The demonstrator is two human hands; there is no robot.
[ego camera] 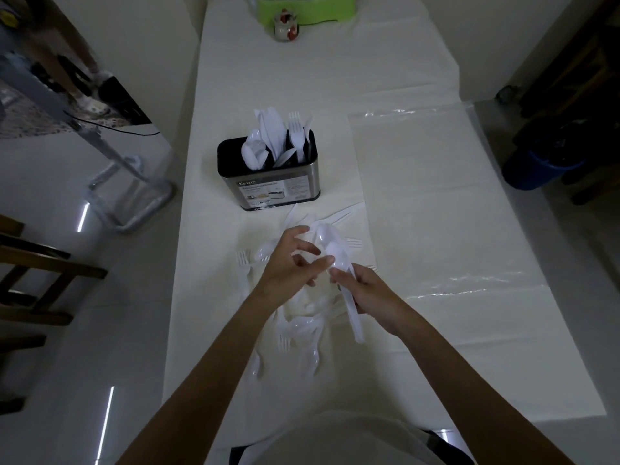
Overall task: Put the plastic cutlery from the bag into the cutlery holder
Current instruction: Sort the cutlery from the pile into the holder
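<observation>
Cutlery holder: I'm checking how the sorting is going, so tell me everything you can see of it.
The oval brushed-steel cutlery holder with a black rim and a paper label on its front stands upright on the white-covered table. Its compartments hold white plastic spoons at the left, knives in the middle, forks at the right, heads up. Nothing else touches it.

A long desk (335, 78) under a white cloth runs away down the middle of a dim room. Pale, glossy floor tiles (67, 330) on either side catch thin streaks of light. On the left stand a dark wooden chair (43, 266) and a bent metal tube frame (134, 199) (what it belongs to is unclear). A plain white wall (141, 45) rises behind them. At right, a blue bin (536, 169) sits near dark wooden furniture (577, 68).
</observation>
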